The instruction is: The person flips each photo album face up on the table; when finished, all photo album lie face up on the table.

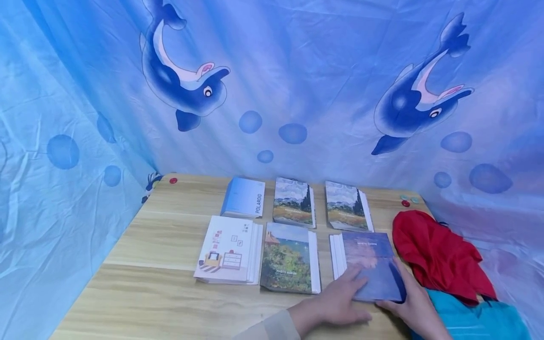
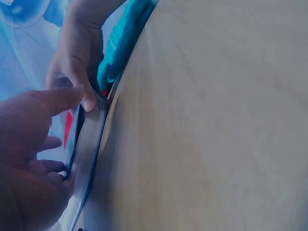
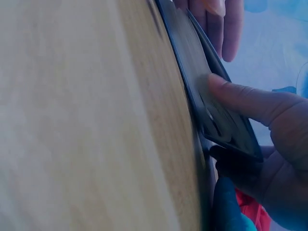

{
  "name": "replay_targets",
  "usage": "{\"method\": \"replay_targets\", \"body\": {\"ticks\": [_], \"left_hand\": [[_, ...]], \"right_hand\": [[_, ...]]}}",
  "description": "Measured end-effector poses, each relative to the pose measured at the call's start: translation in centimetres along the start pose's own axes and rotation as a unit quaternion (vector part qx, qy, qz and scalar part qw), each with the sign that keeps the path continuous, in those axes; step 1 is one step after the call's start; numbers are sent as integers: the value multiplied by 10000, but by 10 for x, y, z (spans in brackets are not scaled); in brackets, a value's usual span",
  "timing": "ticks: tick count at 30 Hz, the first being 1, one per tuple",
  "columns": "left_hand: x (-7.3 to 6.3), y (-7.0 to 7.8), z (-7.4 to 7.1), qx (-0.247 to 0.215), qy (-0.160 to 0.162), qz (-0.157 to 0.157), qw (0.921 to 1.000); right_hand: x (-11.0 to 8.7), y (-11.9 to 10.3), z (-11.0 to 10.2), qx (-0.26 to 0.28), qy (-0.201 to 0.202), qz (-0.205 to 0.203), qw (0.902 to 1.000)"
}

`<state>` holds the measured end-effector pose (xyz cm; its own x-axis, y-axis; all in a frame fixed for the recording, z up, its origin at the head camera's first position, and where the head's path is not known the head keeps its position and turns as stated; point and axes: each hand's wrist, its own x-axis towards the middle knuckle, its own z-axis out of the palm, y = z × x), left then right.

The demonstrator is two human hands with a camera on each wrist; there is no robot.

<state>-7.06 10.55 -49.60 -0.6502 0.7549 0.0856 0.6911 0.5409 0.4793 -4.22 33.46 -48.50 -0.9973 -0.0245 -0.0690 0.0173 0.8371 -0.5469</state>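
Observation:
A dark blue photo album lies at the front right of the table, its white page edges toward the left. My right hand grips its near right corner, thumb against the page edges at the front and fingers round the side. My left hand rests at the album's near left part, fingers extended over the cover. In the left wrist view, the left hand has its fingers loosely spread beside the album's edge. Left of it lies a photo album with a garden painting.
A white album with a room drawing, a blue Polaroid album and two landscape albums complete two rows. Red cloth and teal cloth lie along the right edge. A dolphin-print curtain hangs behind.

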Motion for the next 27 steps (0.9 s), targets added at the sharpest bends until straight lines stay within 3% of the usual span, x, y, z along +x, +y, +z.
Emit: {"method": "replay_targets", "body": {"ticks": [6,11,16,27], "left_hand": [[-2,-1,-3,-181,-12,-3,9998],[-5,-3,-3,-503,-38,-16,9987],[-6,-7,-4,-830,106,89,9965],[-9,-8,-7,-1198,381,160,9919]], "right_hand": [[-1,-4,-2,121,241,-114,9996],[-3,-5,-3,262,381,81,9989],[-2,-9,-4,484,532,186,9972],[-7,-17,-3,868,714,-53,9937]]}}
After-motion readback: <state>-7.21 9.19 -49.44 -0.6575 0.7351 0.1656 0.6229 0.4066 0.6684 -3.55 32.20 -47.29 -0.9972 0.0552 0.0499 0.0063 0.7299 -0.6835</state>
